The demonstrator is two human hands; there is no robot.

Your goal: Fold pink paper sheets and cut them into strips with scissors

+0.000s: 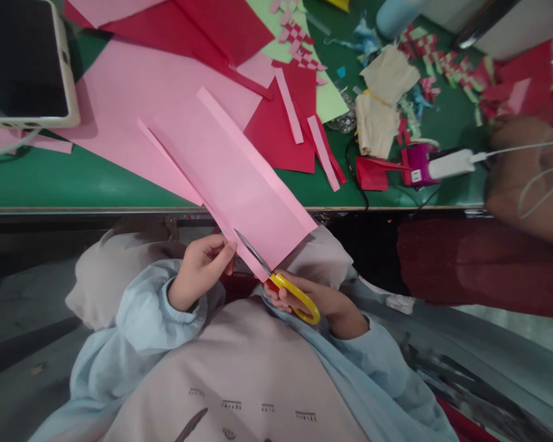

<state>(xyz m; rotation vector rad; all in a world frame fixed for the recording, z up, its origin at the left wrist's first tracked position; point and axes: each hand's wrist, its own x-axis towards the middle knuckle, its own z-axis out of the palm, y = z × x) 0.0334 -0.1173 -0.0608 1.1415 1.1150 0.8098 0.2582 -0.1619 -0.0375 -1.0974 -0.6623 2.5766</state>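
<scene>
A long sheet of pink paper (239,166), folded along both long sides, slants from the table down over my lap. My left hand (205,267) pinches its left edge between thumb and fingers. Scissors (299,299) with yellow handles are in my right hand (311,294), whose fingers are partly hidden behind the handle. The scissor blades lie along the left folded strip of the paper near its lower end and point up and left. Part of the left strip further up stands apart from the sheet.
On the green table (105,181) lie red paper (281,132), narrow pink strips (288,104) and woven paper pieces (299,46). A phone (25,61) is at the upper left. A white charger (451,164) with a cable sits near another person's arm (525,178) on the right.
</scene>
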